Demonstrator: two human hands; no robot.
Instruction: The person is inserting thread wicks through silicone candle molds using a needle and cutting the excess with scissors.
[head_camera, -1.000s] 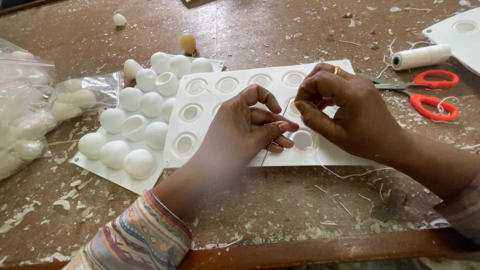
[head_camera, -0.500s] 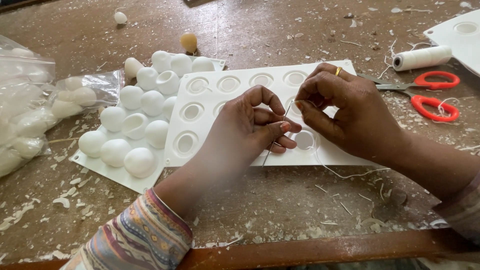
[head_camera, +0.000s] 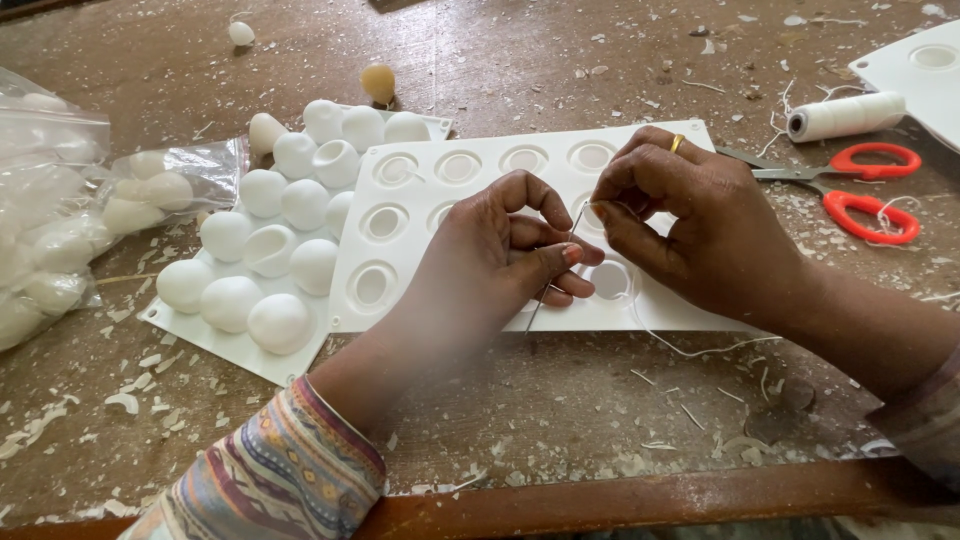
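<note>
Almost nothing moved since earlier: left hand (head_camera: 490, 265) pinches the thin stiff needle (head_camera: 556, 262) mid-shaft, right hand (head_camera: 690, 225) nips the limp light thread (head_camera: 680, 350) near its eye.

Multicoloured striped sleeve (head_camera: 275, 470) with thin bangle on near left, gold ring (head_camera: 676, 142), perhaps patterned right cuff (head_camera: 930, 420).
</note>
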